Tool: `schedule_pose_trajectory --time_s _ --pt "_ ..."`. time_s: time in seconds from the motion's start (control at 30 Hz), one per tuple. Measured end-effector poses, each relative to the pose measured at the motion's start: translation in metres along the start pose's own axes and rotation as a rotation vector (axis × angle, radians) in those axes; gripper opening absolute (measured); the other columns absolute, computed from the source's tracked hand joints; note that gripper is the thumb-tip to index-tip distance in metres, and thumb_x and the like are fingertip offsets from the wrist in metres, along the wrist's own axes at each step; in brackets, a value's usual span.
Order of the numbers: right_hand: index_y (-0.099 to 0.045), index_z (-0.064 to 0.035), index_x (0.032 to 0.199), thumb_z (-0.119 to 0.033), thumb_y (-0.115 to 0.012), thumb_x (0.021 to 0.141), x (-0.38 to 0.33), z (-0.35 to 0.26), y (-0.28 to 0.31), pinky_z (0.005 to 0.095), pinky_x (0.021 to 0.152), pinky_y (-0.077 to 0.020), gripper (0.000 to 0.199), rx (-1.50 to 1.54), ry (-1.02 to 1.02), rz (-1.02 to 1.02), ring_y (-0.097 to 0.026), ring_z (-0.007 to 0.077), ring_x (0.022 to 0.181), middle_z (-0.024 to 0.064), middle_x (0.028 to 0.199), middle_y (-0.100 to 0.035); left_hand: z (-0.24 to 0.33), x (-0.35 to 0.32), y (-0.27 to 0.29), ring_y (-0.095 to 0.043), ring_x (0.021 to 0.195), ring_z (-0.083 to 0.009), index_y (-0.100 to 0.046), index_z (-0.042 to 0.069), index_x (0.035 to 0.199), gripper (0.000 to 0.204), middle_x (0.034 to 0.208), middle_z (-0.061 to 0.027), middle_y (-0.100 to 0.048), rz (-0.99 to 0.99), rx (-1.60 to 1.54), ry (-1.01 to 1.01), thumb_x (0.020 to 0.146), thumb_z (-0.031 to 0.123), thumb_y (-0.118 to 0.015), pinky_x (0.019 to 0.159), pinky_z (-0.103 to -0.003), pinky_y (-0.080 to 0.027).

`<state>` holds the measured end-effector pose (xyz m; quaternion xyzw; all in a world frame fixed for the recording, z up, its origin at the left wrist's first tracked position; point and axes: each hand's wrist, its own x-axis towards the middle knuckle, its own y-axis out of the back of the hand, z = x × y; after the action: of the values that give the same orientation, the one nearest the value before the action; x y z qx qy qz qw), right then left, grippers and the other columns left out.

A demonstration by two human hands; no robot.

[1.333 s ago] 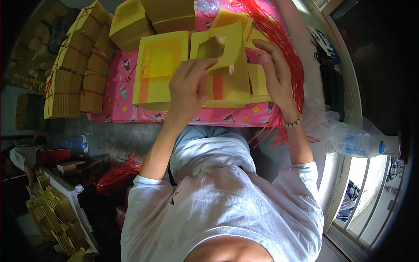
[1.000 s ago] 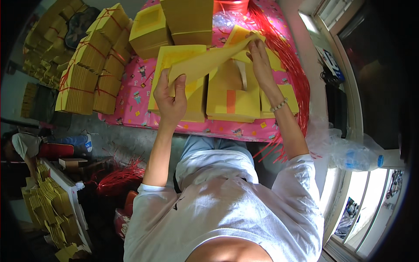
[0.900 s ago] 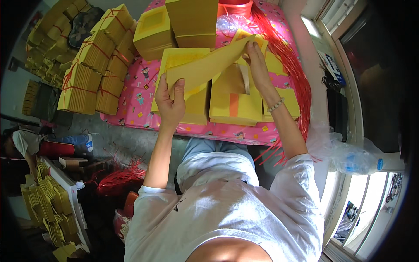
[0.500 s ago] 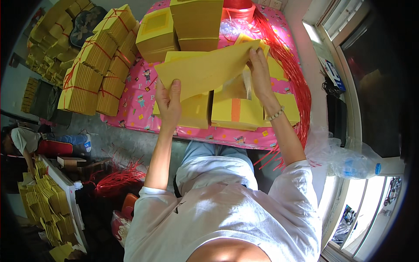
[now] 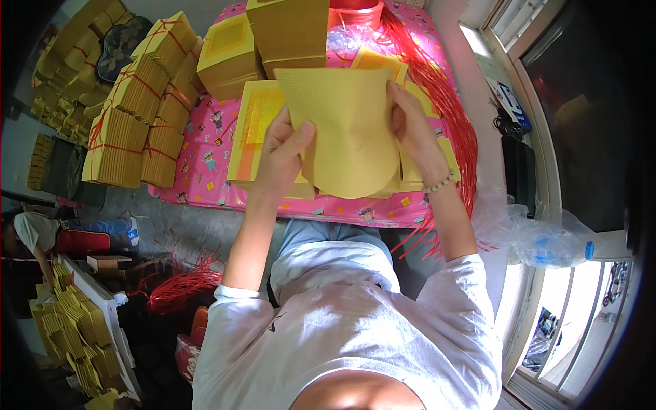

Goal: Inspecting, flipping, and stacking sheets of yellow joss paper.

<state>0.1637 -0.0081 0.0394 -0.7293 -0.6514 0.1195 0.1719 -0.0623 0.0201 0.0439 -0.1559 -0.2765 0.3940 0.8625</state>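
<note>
From where I stand, taking the sheet's middle as the clock centre and twelve as straight ahead of the person, both hands are busy with one thing. The yellow sheet (image 5: 342, 133) is held up over the pink cloth (image 5: 198, 171), in front of the person, its near edge bowed into a curve toward six. The left hand (image 5: 283, 145) grips it at nine, thumb laid on the face. The right hand (image 5: 415, 133) grips the opposite edge at three, a beaded bracelet (image 5: 439, 182) round that wrist.

Just past the left hand, also at nine, lies a yellow pile (image 5: 262, 123) with an orange patch on top, partly hidden by the hand. Two tall stacks stand beyond — one at ten (image 5: 230, 55), the other at eleven (image 5: 290, 31). Tied bundles (image 5: 130, 96) rise between nine and ten, bound in red.

A red tub (image 5: 355, 15) sits at twelve, with clear plastic (image 5: 345, 39) nearer. Red strings (image 5: 447, 109) trail down from one to past four, and a clear bottle (image 5: 557, 251) with a blue cap lies at four. At about eight — well apart — a co-worker (image 5: 35, 232) reaches toward a heap of folded yellow pieces (image 5: 82, 318).
</note>
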Motion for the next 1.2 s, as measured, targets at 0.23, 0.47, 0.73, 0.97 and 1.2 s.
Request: schedule_pose_trajectory --time_s 0.23,0.47,0.73,0.97,1.2 --pt "-0.059 0.0019 0.107 -0.02 -0.049 0.09 -0.038 0.025 0.081 0.032 0.077 -0.0532 0.029 0.459 -0.022 -0.054 -0.064 0.0198 0.089 0.0113 0.1 -0.065 -0.007 -0.002 0.01 -0.055 0.108 -0.0108 -0.044 0.004 0.13 0.044 0.121 -0.004 -0.057 0.02 -0.11 0.108 0.091 0.018 -0.057 0.092 -0.025 -0.041" --pt "-0.062 0.0041 0.1 -0.015 -0.047 0.085 -0.058 0.034 0.101 0.0342 0.075 -0.0541 0.028 0.404 0.318 -0.278 -0.066 0.0245 0.085 0.0155 0.096 -0.066 -0.009 -0.002 -0.001 -0.056 0.107 -0.0108 -0.045 0.002 0.13 0.042 0.119 -0.0051 -0.059 0.091 -0.036 0.242 0.092 0.016 -0.055 0.091 -0.025 -0.042" --pt "-0.065 0.006 0.087 -0.007 -0.046 0.078 -0.078 -0.006 0.045 0.0354 0.073 -0.0546 0.024 0.698 0.134 -0.254 -0.067 0.028 0.078 0.0198 0.09 -0.067 -0.005 -0.006 -0.004 -0.059 0.104 -0.013 -0.048 0.001 0.125 0.037 0.117 -0.0063 -0.06 0.075 -0.087 0.394 0.092 0.016 -0.054 0.089 -0.026 -0.045" --pt "-0.059 0.0074 0.105 -0.007 -0.05 0.082 -0.061 0.006 0.068 0.0385 0.079 -0.0538 0.029 0.587 -0.144 -0.237 -0.066 0.0293 0.084 0.0191 0.098 -0.065 -0.017 -0.007 -0.014 -0.059 0.106 -0.0145 -0.046 0.002 0.127 0.039 0.119 -0.0069 -0.059 -0.05 -0.364 0.587 0.092 0.016 -0.054 0.09 -0.028 -0.046" --pt "-0.042 0.0035 0.127 -0.012 -0.063 0.081 -0.041 0.008 0.033 0.0366 0.093 -0.0466 0.053 0.486 -0.029 -0.411 -0.057 0.0244 0.107 0.0137 0.117 -0.057 -0.029 -0.002 -0.013 -0.058 0.107 -0.0156 -0.041 0.002 0.132 0.043 0.12 -0.0072 -0.058 -0.129 -0.501 0.613 0.092 0.013 -0.053 0.092 -0.029 -0.046"
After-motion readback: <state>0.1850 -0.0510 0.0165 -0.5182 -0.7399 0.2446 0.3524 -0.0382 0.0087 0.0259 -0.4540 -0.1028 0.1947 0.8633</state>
